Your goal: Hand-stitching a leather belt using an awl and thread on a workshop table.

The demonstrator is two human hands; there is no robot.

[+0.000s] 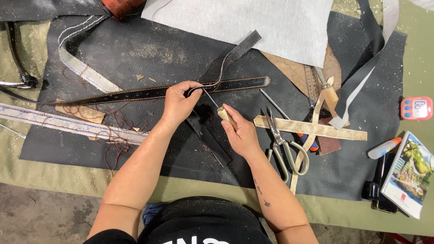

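Black leather sheet (135, 54) covers most of the counter (416, 77), seemingly as a working pad under the pieces; a grey felt-like sheet (253, 22) overlaps its far edge; pale stitched straps (68, 122) lie at the left with loose reddish thread (117, 135) tangled over them. Across the middle runs a long black belt (135, 94) with light edge stitching and punched holes, laid flat so its length is supported; a second dark strap (235, 52) angles up from it toward the far side. Right of centre lie tan strips (312, 129) crossed, and large scissors (282, 144) with blades pointing away, close enough to grab; a glue bottle (384, 147), a pink timer (416, 108) and a booklet (409, 174) sit at the right edge.

Left hand (178, 103) is closed in a pinch on the belt where the straps meet, apparently steadying the leather; right hand (242, 131), just beside and nearer the body, is wrapped around the wooden handle of an awl (217, 106), its thin metal point aimed at the pinched spot; the belt thus lies under the left hand and just ahead of the right.
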